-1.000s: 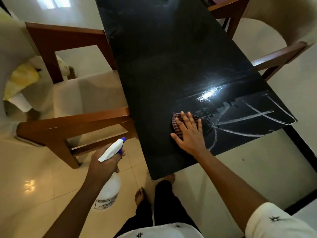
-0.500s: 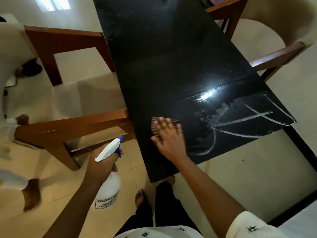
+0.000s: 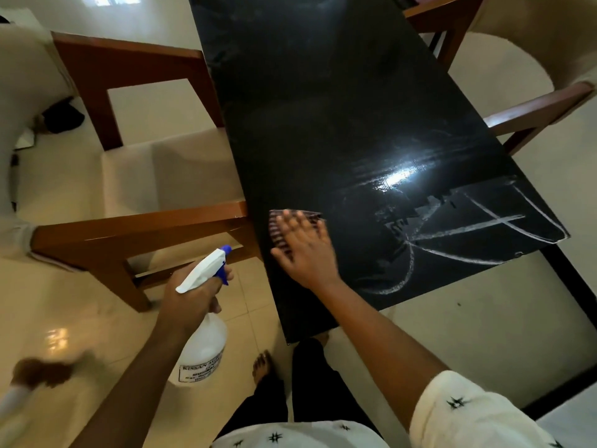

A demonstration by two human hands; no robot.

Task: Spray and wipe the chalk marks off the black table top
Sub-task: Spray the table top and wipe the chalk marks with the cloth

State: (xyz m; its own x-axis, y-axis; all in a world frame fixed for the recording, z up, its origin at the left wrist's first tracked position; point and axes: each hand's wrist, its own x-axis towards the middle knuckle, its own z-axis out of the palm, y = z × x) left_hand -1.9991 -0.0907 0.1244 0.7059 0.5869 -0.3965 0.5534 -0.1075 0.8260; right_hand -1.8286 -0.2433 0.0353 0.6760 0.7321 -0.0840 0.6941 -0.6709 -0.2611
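Observation:
The black table top runs from the top of the view down to my legs. White chalk marks cover its near right corner, partly smeared. My right hand lies flat on a dark checked cloth near the table's left edge, pressing it onto the surface. My left hand hangs beside the table over the floor, gripping a white spray bottle with a blue nozzle and trigger.
A wooden armchair with a cream seat stands against the table's left side. A second wooden chair is at the right. Another person's foot is on the tiled floor at lower left. My own bare foot stands under the table's near end.
My right hand has slid the cloth to the left, away from the chalk marks toward the table's left edge. Another person's foot moved across the floor at left. The spray bottle stayed put.

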